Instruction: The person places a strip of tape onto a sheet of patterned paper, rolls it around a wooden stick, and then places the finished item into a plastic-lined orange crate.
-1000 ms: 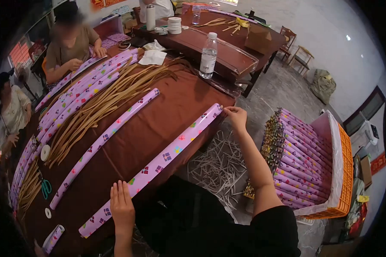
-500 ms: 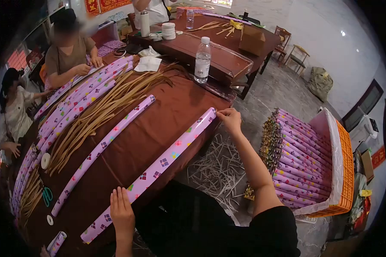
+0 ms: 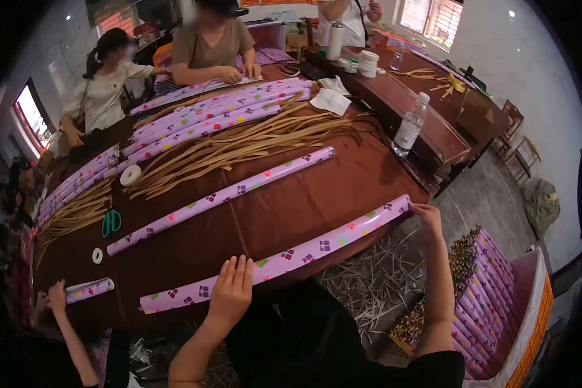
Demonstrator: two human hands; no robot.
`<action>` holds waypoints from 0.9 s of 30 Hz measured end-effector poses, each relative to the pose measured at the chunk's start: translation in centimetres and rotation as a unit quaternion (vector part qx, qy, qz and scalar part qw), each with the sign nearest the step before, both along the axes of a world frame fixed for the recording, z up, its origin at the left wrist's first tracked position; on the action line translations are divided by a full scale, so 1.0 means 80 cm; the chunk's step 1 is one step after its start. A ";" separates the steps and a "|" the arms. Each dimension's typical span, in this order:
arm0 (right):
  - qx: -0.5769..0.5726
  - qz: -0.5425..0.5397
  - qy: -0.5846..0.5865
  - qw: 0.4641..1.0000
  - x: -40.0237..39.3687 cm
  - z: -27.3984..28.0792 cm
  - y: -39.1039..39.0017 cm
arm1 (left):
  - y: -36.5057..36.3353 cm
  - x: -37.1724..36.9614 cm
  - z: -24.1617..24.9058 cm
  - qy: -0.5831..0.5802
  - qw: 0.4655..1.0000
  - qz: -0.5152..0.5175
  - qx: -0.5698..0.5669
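Observation:
A long roll of purple patterned wrapping paper lies along the near edge of the brown-covered table. My left hand rests flat on it left of its middle, fingers stretched out and together. At its far right end, my right hand pinches the edge of the roll between thumb and fingers. Parallel to it, farther in, lies a thinner purple roll. What the right fingertips grip inside the roll's end is hidden.
Brown paper strips, more purple rolls, teal scissors and a tape roll lie beyond. A water bottle stands right. Another person's hand holds a short roll. A crate holds finished-looking rolls.
My view has turned to the left, so the table and the people sit farther right in it. Both hands keep their places on the roll. Another person's forearm now shows at lower left.

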State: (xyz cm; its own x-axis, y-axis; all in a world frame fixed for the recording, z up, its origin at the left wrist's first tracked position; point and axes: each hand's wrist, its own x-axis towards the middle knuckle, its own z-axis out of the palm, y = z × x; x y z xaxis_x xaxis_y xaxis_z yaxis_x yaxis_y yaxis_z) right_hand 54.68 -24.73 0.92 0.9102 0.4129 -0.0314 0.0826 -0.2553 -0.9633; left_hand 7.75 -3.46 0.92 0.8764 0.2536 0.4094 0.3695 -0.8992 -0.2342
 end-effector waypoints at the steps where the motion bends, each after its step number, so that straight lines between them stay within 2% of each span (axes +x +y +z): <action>1: -0.017 -0.006 -0.008 1.000 -0.002 0.004 0.001 | 0.000 0.000 0.000 0.000 1.000 0.011 0.001; 3: 0.005 0.008 0.027 1.000 0.012 -0.005 0.000 | 0.001 0.000 -0.001 -0.006 1.000 -0.001 0.009; 5: -0.018 0.002 0.053 0.998 0.018 -0.008 -0.002 | 0.001 -0.001 -0.001 -0.010 1.000 0.007 0.000; 8: -0.037 0.049 0.085 0.994 0.029 0.001 -0.006 | 0.001 0.001 -0.003 -0.015 1.000 0.008 -0.012; 13: -0.107 0.010 0.129 0.986 0.043 0.015 0.001 | 0.000 -0.001 -0.007 0.002 0.999 0.013 -0.052; 15: -0.069 0.068 0.145 0.985 0.063 0.012 0.001 | -0.001 0.002 -0.003 -0.001 0.996 0.017 -0.093; 17: -0.054 0.050 0.138 0.988 0.042 0.032 0.011 | 0.000 0.004 -0.004 -0.005 0.994 0.007 -0.108; 18: -0.026 0.092 0.130 0.987 0.052 0.025 0.010 | 0.000 0.004 -0.003 -0.006 0.993 0.020 -0.115; 21: -0.073 0.072 0.104 0.989 0.056 0.017 0.007 | 0.000 0.005 -0.006 -0.005 0.990 0.039 -0.135; 23: -0.050 0.063 0.104 0.991 0.051 0.015 0.007 | 0.000 0.004 -0.007 -0.007 0.990 0.039 -0.134; 25: -0.160 -0.020 0.099 0.982 0.017 0.043 0.016 | 0.001 0.004 -0.008 -0.005 0.990 0.038 -0.135; 27: -0.144 -0.012 0.118 0.982 0.025 0.037 0.012 | 0.001 0.003 -0.008 0.001 0.990 0.039 -0.137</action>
